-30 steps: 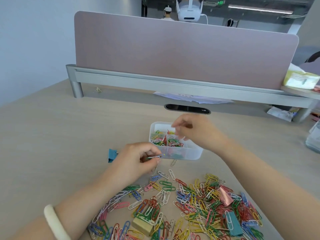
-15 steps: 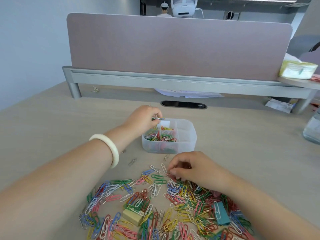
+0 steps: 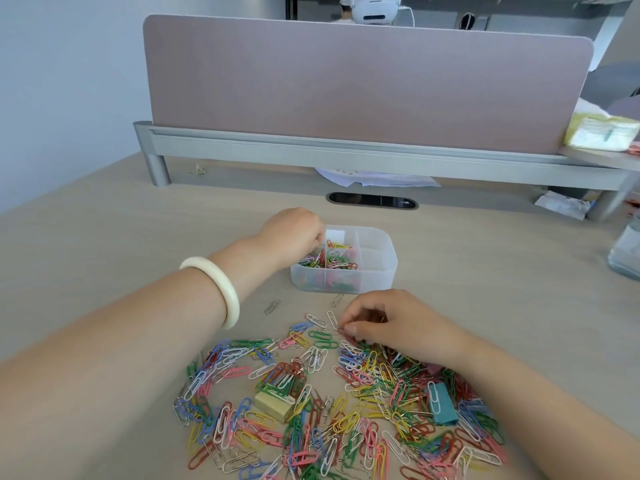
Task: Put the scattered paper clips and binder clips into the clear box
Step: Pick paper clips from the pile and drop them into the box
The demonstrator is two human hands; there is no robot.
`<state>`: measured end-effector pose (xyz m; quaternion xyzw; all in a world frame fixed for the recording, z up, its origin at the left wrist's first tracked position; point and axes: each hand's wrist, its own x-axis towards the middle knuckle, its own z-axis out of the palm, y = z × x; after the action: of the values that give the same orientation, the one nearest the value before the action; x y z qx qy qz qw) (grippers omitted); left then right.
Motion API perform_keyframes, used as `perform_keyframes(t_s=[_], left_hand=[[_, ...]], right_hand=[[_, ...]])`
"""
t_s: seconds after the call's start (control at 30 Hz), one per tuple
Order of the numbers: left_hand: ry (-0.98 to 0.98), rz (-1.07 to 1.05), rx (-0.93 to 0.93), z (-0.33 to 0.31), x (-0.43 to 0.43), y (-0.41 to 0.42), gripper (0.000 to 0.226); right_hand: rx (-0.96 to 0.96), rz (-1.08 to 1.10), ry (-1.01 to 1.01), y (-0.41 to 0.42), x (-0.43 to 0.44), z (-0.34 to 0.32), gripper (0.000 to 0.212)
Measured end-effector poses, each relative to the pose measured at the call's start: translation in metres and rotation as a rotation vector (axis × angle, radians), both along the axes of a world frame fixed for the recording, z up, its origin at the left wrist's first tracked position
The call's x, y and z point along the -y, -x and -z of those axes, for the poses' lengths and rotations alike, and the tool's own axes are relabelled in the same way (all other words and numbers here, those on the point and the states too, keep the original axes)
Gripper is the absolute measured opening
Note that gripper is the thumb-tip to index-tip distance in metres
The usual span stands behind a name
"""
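Note:
The clear box (image 3: 378,283) stands mid-table, divided into compartments, with colored paper clips in its left ones. My left hand (image 3: 293,234), a white bangle on the wrist, hangs over the box's left rim with curled fingers dipping into a left compartment; what they hold is hidden. My right hand (image 3: 389,324) rests at the far edge of the scattered paper clip pile (image 3: 332,403), thumb and forefinger pinched on a paper clip (image 3: 340,331). In the pile lie a yellow binder clip (image 3: 273,406) and a teal binder clip (image 3: 442,407).
Two loose silver clips (image 3: 272,307) lie between box and pile. A pink divider panel (image 3: 363,88) on a grey rail (image 3: 346,154) closes the far side, with a cable slot (image 3: 372,200) before it. A clear container (image 3: 627,254) sits at the right edge.
My left hand carried a clip from the pile up to the box and has now dipped into it. My right hand left the box and came down onto the pile, pinching a clip.

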<state>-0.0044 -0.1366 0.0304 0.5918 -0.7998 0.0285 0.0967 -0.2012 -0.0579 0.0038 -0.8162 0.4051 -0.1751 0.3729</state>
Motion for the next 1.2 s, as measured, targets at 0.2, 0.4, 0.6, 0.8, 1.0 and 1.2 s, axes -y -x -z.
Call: perform_keyframes(t_s=[0.2, 0.4, 0.6, 0.8, 1.0, 1.2], left_hand=[[0.162, 0.084, -0.145, -0.002, -0.04, -0.017, 0.015], [-0.214, 0.232, -0.305, -0.003, -0.137, -0.031, 0.007], [-0.264, 0.117, -0.073, 0.006, -0.175, -0.034, 0.035], [-0.178, 0.074, 0.031, 0.02, -0.184, -0.027, 0.034], [-0.126, 0.045, 0.01, 0.024, -0.188, -0.024, 0.034], [-0.005, 0.0, 0.081, 0.03, -0.188, -0.013, 0.043]], right_hand=[[0.01, 0.003, 0.035, 0.003, -0.006, -0.001, 0.008], [0.017, -0.015, 0.13, 0.0, -0.016, -0.003, 0.007], [-0.072, 0.019, 0.241, 0.013, -0.028, -0.012, 0.005], [-0.293, 0.043, 0.29, 0.041, -0.038, -0.015, 0.007], [-0.261, 0.038, 0.135, 0.07, -0.049, -0.029, 0.019], [-0.359, -0.048, 0.08, 0.074, -0.061, -0.019, 0.036]])
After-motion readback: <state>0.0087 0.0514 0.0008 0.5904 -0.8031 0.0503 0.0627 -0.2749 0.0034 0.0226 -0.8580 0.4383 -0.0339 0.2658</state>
